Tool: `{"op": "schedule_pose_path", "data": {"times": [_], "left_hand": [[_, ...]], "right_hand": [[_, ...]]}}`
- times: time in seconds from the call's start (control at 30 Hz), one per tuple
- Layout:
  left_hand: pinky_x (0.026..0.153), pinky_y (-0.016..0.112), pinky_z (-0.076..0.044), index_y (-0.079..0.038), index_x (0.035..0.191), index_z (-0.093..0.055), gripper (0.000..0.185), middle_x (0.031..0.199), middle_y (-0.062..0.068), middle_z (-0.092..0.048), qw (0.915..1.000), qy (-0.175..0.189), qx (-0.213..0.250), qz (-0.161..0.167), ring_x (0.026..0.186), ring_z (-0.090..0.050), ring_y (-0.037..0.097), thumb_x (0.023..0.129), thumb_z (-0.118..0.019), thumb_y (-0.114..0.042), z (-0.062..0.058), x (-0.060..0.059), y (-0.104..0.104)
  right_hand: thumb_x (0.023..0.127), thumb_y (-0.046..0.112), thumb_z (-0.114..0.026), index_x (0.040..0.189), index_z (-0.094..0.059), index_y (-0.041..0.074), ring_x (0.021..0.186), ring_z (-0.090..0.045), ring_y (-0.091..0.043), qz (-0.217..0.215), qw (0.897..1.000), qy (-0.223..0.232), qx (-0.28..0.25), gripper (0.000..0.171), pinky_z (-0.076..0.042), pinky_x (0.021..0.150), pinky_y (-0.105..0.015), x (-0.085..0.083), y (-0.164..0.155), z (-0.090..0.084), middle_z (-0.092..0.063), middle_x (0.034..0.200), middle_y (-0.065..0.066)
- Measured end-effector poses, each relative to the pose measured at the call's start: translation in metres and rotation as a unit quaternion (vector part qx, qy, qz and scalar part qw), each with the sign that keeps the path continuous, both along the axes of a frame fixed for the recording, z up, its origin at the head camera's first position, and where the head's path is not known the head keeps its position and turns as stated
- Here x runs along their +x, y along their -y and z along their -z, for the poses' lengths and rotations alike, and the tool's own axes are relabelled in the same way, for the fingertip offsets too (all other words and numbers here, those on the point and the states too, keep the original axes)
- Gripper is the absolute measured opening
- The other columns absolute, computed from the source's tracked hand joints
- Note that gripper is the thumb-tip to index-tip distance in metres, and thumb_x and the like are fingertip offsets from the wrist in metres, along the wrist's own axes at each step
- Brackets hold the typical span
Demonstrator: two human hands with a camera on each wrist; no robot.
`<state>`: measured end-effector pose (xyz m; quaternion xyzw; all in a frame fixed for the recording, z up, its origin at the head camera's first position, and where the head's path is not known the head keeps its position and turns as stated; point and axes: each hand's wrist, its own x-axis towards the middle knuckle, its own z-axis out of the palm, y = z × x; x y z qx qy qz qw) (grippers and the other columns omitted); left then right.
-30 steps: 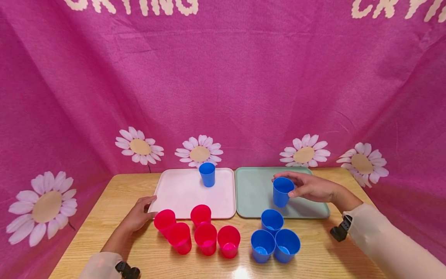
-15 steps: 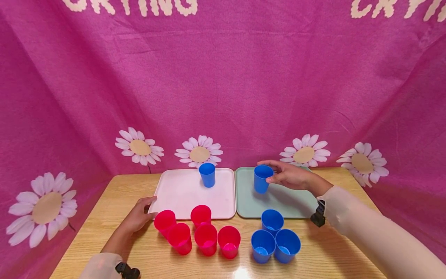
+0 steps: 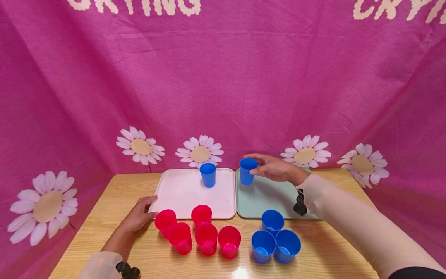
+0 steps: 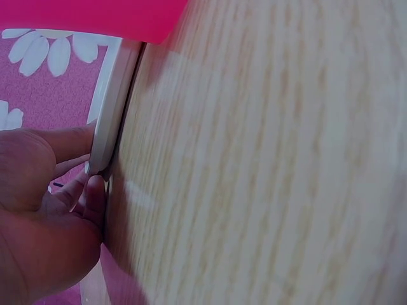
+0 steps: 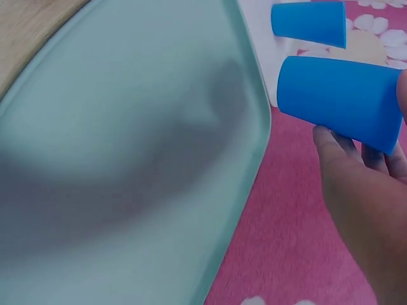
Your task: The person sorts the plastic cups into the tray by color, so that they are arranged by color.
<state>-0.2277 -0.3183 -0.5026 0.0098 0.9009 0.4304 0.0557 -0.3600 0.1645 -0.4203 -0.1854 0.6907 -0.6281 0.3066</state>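
Your right hand, fingers and thumb around a blue cup, has carried it leftward and upward in the frame; the cup is now over the upper-left corner of the green tray, nearer the other blue cup on the white tray. It appears off the surface, so the move looks unfinished. Your left hand stays touching the white tray's left edge; I can't tell whether it grips. White lettering at upper left seems to read "CRYING", partly cropped; no brand is legible.
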Motion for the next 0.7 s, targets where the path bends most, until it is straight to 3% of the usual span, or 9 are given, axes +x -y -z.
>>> {"op": "schedule_pose_path", "data": {"times": [0.27, 0.7], "left_hand": [[0.115, 0.063, -0.035, 0.018, 0.148, -0.038, 0.064, 0.145, 0.040, -0.035, 0.9996, -0.018, 0.020, 0.004, 0.132, -0.041, 0.053, 0.093, -0.068, 0.006, 0.002, -0.002, -0.001], [0.116, 0.063, -0.034, 0.017, 0.149, -0.038, 0.066, 0.145, 0.040, -0.035, 0.9998, -0.018, 0.009, 0.001, 0.135, -0.038, 0.054, 0.092, -0.069, 0.006, 0.003, -0.002, 0.000]], "right_hand": [[0.099, -0.003, -0.063, 0.162, -0.029, 0.007, 0.150, -0.033, -0.041, 0.005, 1.000, 0.010, 0.014, 0.073, -0.029, 0.122, -0.054, -0.008, 0.020, 0.007, -0.032, 0.163, -0.023], [0.099, -0.004, -0.062, 0.161, -0.033, 0.006, 0.148, -0.036, -0.041, 0.001, 1.000, 0.011, 0.025, 0.069, -0.033, 0.121, -0.054, -0.023, 0.049, 0.013, -0.036, 0.161, -0.022]]}}
